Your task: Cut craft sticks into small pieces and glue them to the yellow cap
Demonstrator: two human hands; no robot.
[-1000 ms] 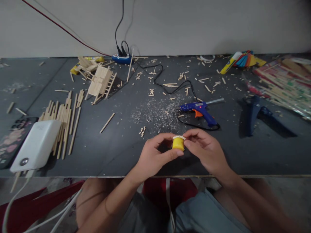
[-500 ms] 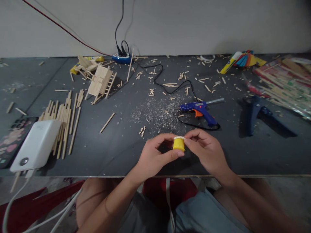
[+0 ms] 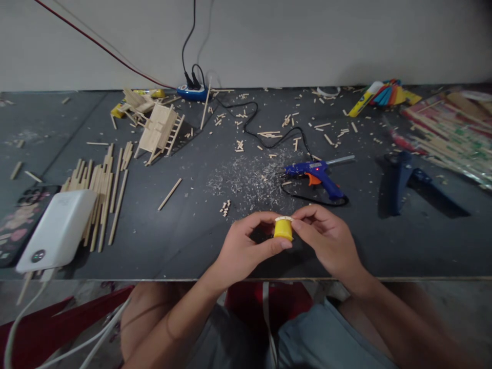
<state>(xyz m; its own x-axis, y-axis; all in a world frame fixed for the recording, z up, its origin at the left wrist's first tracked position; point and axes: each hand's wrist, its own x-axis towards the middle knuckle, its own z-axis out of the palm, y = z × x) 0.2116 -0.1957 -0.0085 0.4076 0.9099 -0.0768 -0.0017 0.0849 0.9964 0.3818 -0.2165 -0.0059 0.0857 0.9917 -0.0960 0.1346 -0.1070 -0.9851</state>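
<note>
A small yellow cylinder is pinched between the thumb and fingers of my left hand, just above the table's front part. Along its upper rim runs a curved row of short pale wood pieces. My right hand is closed, with thumb and forefinger pressed at the right end of that row; whether a separate piece sits between those fingertips is hidden. Left of my hands lies a little pile of cut wood bits. Beyond them rests a blue glue gun with an orange trigger and a lit red light.
Wooden sticks, a white power bank and a phone lie at left. Behind them stands a small stick-built model. Dark blue-handled cutters and a bag of sticks are at right. A blue power strip sits by the wall.
The yellow cylinder has shifted very slightly right and tilted a little in my fingers. Both hands stay almost in place; nothing else on the table moved.
</note>
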